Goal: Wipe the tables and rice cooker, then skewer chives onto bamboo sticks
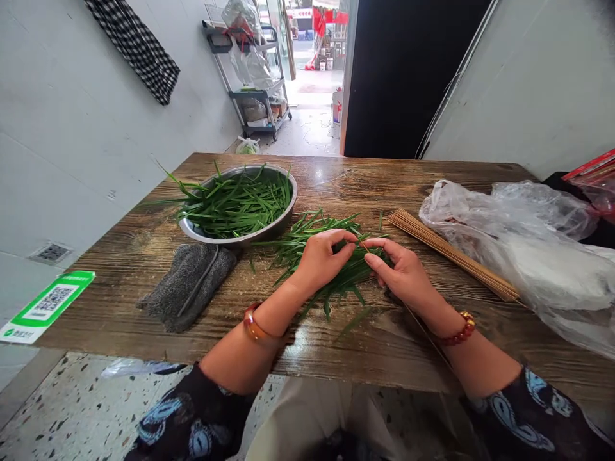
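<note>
Over a loose pile of garlic chives (312, 237), my two hands meet with their fingertips close together. My left hand (321, 259) is closed in a pinch at the skewer's tip; what lies between its fingers is too small to make out. My right hand (403, 272) grips a thin bamboo skewer (430, 339), whose long end slants down toward me under the wrist. To the right of my hands lies a bundle of bamboo skewers (451, 256). At the back left, a metal bowl (283, 221) is heaped with cut green chives (240, 205).
A dark grey cloth (189, 288) lies left of my arms on the wooden table (336, 358). Clear plastic bags (542, 256) cover the right side. A green QR-code card (48, 304) is at the left edge. Beyond stands a shelf cart (252, 93) near the doorway.
</note>
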A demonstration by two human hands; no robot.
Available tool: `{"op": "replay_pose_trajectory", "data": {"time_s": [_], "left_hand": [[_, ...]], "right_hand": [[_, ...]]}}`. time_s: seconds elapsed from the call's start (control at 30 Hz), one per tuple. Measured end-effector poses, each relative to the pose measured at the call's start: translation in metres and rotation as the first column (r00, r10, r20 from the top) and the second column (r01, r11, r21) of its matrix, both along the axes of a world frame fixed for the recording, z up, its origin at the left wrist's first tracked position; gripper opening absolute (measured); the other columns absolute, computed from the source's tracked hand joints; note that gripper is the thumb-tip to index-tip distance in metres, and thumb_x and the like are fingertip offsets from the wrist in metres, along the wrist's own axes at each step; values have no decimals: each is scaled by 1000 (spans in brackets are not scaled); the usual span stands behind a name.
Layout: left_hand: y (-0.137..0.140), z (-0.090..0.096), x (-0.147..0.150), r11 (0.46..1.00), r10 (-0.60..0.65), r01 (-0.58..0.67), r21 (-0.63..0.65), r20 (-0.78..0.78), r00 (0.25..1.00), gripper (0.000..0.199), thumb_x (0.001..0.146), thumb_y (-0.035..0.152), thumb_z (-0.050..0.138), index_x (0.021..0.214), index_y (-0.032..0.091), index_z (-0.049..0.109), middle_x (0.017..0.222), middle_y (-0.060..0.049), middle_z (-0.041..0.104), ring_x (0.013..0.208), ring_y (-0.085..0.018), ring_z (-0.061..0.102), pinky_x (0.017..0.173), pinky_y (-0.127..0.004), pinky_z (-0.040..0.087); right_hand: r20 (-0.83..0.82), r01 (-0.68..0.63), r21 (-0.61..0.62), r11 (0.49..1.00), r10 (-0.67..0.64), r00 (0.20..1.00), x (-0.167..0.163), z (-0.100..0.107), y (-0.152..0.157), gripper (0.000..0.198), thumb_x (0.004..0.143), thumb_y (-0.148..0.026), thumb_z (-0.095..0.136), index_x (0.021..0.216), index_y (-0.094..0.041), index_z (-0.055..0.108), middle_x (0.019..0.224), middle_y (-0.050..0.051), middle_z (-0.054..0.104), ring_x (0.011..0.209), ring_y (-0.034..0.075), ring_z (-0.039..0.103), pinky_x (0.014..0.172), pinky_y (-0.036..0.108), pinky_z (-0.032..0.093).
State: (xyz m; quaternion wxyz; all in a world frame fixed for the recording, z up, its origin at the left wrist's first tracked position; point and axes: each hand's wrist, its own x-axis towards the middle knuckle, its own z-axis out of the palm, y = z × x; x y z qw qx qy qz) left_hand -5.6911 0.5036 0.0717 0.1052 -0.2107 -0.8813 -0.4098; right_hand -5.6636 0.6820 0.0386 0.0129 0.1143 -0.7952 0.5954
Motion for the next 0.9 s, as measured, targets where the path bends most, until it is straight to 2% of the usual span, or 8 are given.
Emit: {"op": "replay_pose_trajectory", "data": {"time_s": [0.3,0.53,0.67,0.9], "left_hand": [[0,1,0,999,34,-35,34,40,999,10,80,16,60,75,16,68,66,3,63,62,-10,52,61,-23,39],[-1,7,0,996,57,-63,69,91,994,9,79,22,61,72,17,64,60,4,56,58,-9,46,58,-23,36],[-3,10,1,992,52,-63,113,98,994,11,79,24,60,71,17,61,60,4,52,59,-10,44,57,-22,36],[-2,7,1,991,29,-42,131,102,994,7,80,21,60,83,17,65,71,2,63,67,-11,54,64,-23,41]], "right_hand": [[-2,-3,11,1000,3,1000,1,3,0,34,87,-42,59,111,-19,67,56,-6,52,44,10,49,47,25,38],[1,28,-13,1000,-28,1000,2,6,0,34,86,-42,60,110,-19,68,63,-4,59,43,9,49,46,25,39],[6,50,-35,998,-49,999,1,5,-1,36,87,-43,59,112,-18,67,60,-4,57,43,10,49,46,25,39],[20,104,-126,987,-102,995,-1,2,2,39,87,-45,60,116,-19,64,68,-2,62,46,10,53,45,24,42]]}}
